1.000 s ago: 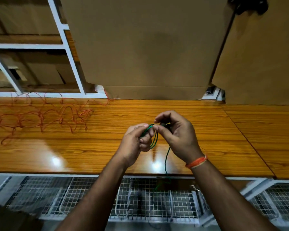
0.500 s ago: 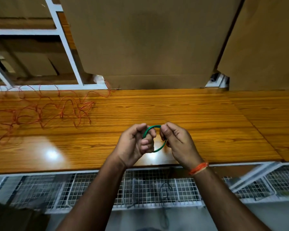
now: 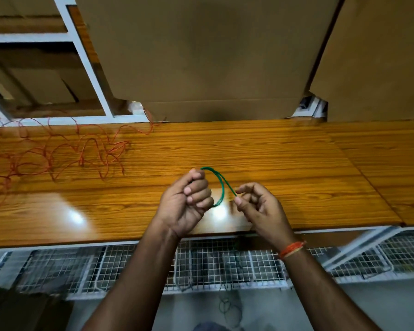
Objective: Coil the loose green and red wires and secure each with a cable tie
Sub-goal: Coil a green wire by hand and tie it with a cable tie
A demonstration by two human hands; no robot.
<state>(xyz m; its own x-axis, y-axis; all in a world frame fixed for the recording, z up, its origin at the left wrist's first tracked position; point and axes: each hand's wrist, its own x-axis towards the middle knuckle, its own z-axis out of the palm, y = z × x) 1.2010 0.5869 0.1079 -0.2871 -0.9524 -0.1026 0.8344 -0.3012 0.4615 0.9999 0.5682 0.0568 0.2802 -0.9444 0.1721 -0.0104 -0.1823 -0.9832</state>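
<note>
Two hands on the green wire (image 3: 221,187), both over the near edge of the table (image 3: 249,149). Left hand (image 3: 187,206) is fisted, fingers curled round the gathered turns; coil arcs out of the top of the fist and back in under the lowest finger, bulging toward the right hand. Right hand (image 3: 261,206) pinches a strand between thumb and forefinger just right of the coil; other fingers loosely curled, holding nothing.

Key relation: coil plane stands roughly upright, long axis running away from the person, open side facing the right hand. Pinched strand leaves the top of the coil and slants down-right to the pinch. So the right hand is the feeder, the left is the anchor. Next wrap likely needs the right hand to carry the strand over and round the loop toward the left fist, with the left thumb catching it.

Whether more loose green wire hangs below the table edge: cannot tell, frame is blurred there.

Red wire (image 3: 58,158) lies uncoiled in a loose tangle, far left of the hands and toward the back of the table, well apart from both. Not started, by the look.

No cable tie visible anywhere. Judgement: green coil partly wound, not secured.

Risk: turns springing loose if the left grip relaxes.
</note>
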